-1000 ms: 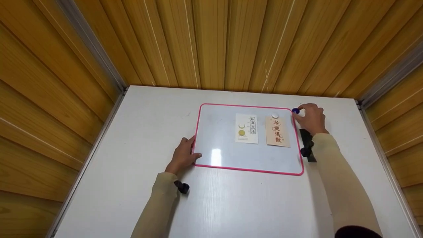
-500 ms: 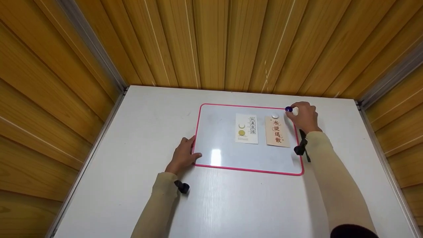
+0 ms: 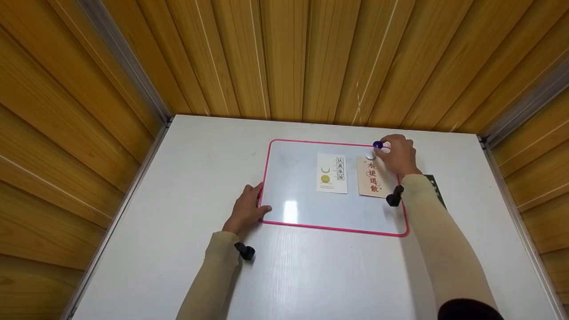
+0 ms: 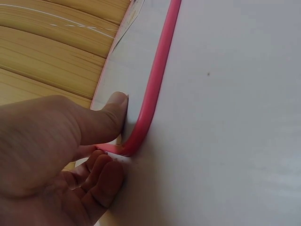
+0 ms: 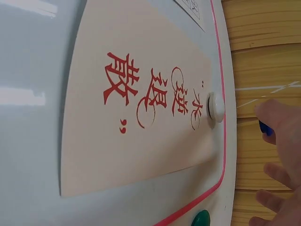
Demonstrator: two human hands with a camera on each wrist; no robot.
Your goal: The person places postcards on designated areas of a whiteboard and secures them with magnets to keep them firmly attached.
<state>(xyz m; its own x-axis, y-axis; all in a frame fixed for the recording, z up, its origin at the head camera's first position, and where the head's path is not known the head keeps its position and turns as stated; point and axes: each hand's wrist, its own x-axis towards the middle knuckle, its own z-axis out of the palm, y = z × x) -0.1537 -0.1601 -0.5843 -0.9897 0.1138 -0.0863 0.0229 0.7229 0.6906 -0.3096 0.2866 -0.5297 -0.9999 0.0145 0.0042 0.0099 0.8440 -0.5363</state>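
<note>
My left hand [image 3: 244, 208] grips the left edge of a pink-framed whiteboard [image 3: 286, 178]; in the left wrist view its thumb [image 4: 115, 110] lies over the board's face near the corner, its fingers curled at the frame. Thumb and forefinger of my right hand [image 3: 400, 155] pinch a round blue magnet [image 3: 378, 145], which overlaps the board's top edge in the head view. Just below it, a white magnet [image 3: 370, 156] sits at the top of a beige card [image 3: 371, 180] with red characters. To the left a white card [image 3: 332, 173] with a yellow moon design lies on the board.
Past my right forearm part of a dark green card [image 3: 435, 189] shows on the white table [image 3: 311, 275]. A green magnet [image 5: 201, 218] appears beside the frame in the right wrist view. Wood-panelled walls [image 3: 284, 58] enclose the table at the back and sides.
My right hand has carried the blue magnet left, from the board's upper right corner to above the white magnet. The dark green card now shows to the right of the forearm. My left hand stays put.
</note>
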